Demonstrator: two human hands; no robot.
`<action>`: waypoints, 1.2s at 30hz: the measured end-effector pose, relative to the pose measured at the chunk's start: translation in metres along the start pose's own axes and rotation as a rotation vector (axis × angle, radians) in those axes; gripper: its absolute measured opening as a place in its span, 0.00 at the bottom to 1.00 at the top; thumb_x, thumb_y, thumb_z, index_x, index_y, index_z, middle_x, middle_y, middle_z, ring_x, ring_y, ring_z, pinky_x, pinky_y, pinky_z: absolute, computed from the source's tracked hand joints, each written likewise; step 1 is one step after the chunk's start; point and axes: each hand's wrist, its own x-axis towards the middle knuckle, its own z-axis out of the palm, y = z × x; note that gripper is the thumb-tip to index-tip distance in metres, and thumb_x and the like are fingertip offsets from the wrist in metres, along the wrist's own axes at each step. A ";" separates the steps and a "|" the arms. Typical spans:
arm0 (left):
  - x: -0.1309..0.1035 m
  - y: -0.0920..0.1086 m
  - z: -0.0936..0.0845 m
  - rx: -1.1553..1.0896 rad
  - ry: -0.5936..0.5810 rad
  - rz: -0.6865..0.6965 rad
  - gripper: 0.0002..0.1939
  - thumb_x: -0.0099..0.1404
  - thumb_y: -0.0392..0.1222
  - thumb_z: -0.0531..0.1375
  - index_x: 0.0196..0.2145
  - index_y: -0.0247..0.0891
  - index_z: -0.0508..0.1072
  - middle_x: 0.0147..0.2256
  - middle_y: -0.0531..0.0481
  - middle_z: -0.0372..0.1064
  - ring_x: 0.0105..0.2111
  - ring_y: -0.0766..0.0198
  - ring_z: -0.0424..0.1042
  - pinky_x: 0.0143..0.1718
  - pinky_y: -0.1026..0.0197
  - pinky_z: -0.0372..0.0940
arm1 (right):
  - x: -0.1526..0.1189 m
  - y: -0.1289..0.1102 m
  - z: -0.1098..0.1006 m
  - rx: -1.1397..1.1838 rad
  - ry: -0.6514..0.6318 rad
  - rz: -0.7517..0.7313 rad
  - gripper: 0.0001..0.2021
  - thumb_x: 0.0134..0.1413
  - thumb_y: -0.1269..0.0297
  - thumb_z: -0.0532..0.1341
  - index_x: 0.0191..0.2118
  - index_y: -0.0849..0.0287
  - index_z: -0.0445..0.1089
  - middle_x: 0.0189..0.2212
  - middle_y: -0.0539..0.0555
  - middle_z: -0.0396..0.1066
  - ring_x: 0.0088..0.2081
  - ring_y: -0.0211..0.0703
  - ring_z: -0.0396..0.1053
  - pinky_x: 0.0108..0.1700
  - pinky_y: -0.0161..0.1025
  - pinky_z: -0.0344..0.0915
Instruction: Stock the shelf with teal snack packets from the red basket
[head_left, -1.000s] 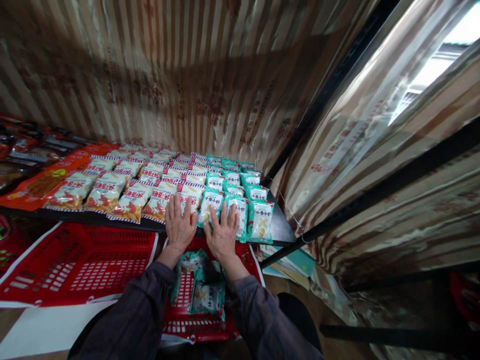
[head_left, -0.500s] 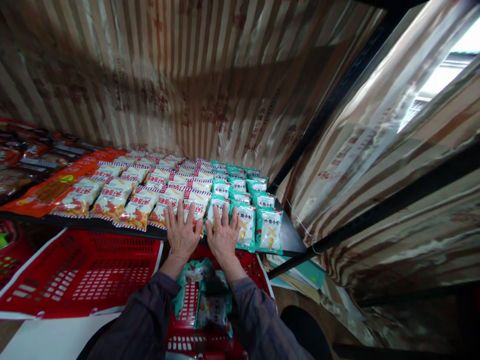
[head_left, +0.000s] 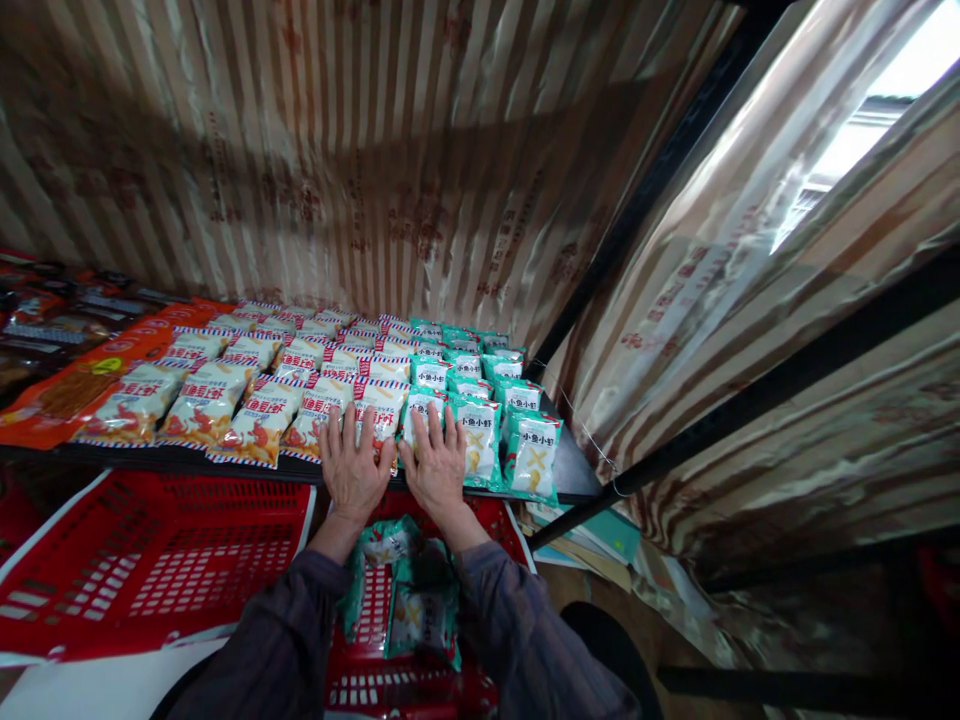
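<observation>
Rows of snack bags lie on a dark shelf. My left hand rests flat, fingers spread, on the front white snack bags with red lettering. Beside it, my right hand is also spread out, its fingers on a front green-edged snack bag. Neither hand grips anything. To the right sit further green-edged bags, the front corner bag tilting slightly. Beneath my forearms, a red basket holds several green snack bags.
An emptied-looking red basket stands below the shelf at left. Orange snack packs lie further left on the shelf. A black metal post slants along the right end, with a thin wire near it. Striped curtains hang behind.
The view has shifted a little, so the shelf sits slightly further left. Both hands stay spread on the front bags. The front right green-edged bag now leans more.
</observation>
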 end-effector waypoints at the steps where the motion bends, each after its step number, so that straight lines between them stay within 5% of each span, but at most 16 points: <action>1: 0.000 0.000 0.000 0.003 0.003 0.004 0.28 0.63 0.49 0.55 0.58 0.34 0.62 0.60 0.35 0.55 0.64 0.45 0.43 0.61 0.39 0.44 | 0.000 0.001 0.000 0.002 -0.002 -0.007 0.25 0.60 0.56 0.54 0.61 0.56 0.57 0.63 0.59 0.52 0.66 0.56 0.41 0.62 0.56 0.42; 9: 0.000 0.000 0.000 -0.001 0.005 0.005 0.28 0.63 0.49 0.55 0.58 0.34 0.63 0.60 0.34 0.55 0.64 0.45 0.44 0.60 0.39 0.46 | -0.005 0.001 -0.006 -0.006 0.032 -0.041 0.26 0.59 0.55 0.54 0.61 0.59 0.57 0.65 0.62 0.47 0.66 0.56 0.38 0.62 0.55 0.44; 19: 0.001 0.000 0.001 -0.032 0.009 0.001 0.29 0.62 0.50 0.56 0.58 0.33 0.62 0.60 0.35 0.56 0.64 0.45 0.43 0.61 0.39 0.45 | 0.005 0.018 -0.013 -0.141 0.081 0.241 0.30 0.56 0.45 0.55 0.60 0.54 0.59 0.64 0.63 0.47 0.65 0.66 0.37 0.58 0.63 0.45; 36: 0.001 0.001 0.002 -0.053 0.015 -0.018 0.28 0.63 0.48 0.55 0.59 0.36 0.61 0.61 0.36 0.54 0.64 0.47 0.44 0.61 0.39 0.45 | 0.009 0.026 -0.003 -0.112 0.057 0.152 0.27 0.55 0.46 0.56 0.59 0.47 0.61 0.63 0.58 0.51 0.63 0.64 0.44 0.57 0.60 0.47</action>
